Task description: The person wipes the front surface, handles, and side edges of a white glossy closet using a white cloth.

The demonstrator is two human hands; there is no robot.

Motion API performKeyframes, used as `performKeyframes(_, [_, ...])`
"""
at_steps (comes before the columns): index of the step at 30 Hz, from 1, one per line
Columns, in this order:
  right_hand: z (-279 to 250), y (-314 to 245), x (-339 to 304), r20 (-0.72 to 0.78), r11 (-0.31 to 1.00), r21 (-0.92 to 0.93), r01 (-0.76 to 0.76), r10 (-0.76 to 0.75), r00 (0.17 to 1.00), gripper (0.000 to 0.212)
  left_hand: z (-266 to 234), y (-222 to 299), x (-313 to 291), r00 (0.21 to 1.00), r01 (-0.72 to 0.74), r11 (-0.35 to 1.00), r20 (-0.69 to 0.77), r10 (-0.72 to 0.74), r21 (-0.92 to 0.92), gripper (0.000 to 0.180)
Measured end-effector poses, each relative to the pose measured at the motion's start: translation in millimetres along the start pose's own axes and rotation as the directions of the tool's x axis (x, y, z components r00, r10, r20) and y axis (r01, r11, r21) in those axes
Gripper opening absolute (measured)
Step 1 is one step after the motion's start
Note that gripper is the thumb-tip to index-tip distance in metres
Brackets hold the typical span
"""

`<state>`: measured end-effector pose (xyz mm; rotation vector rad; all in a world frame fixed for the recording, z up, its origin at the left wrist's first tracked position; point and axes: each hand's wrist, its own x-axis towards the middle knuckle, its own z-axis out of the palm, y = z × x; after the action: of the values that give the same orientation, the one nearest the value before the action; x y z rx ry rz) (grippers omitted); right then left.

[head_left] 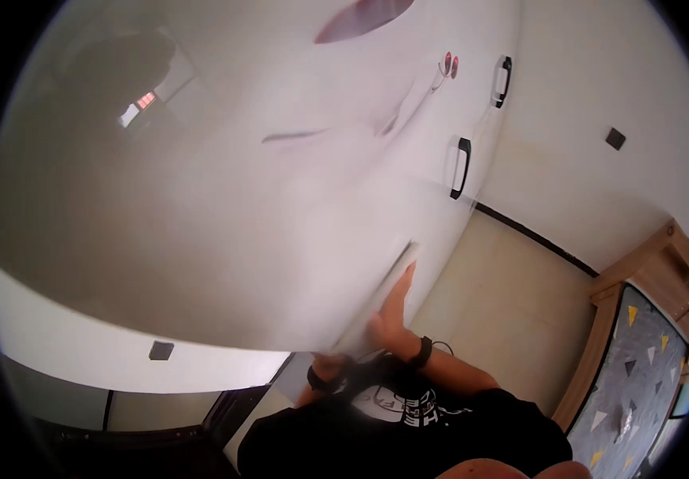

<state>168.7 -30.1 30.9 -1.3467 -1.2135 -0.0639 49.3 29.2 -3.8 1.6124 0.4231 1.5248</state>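
Note:
A long white panel-like piece [367,315] with a straight edge sticks out from the glossy white cabinet front [225,207]. My right hand [393,313] lies along its near side, fingers stretched out and touching it, with a dark band on the wrist. Lower down, at the near end of the same piece, is my left hand [329,366]; its fingers are mostly hidden behind the edge. The cabinet front carries a faint printed flower pattern and two black handles, a nearer handle [461,168] and a farther handle [503,81].
On the right stands a wooden bed frame [592,363] with a grey triangle-patterned mattress [639,359]. Beige floor [484,279] lies between bed and cabinet. Dark wall plates are on the far wall [568,152] and lower left. A dark doorway frame [229,415] is at lower left.

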Motion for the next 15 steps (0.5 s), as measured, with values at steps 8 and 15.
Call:
performKeyframes(8, [16.2,-18.0,7.1,0.013,0.995,0.103,0.005,-0.006,1.000,0.091,-20.8,51.6,-33.4,0.970,0.180,0.937,-0.214,-0.118,0.300,0.054])
performKeyframes(15, [-7.2,-11.9,15.6,0.121,0.965,-0.028,0.260,-0.254,0.960,0.070,15.8,86.8,-14.1,0.766,0.258,0.961,-0.627,-0.144,0.095,0.054])
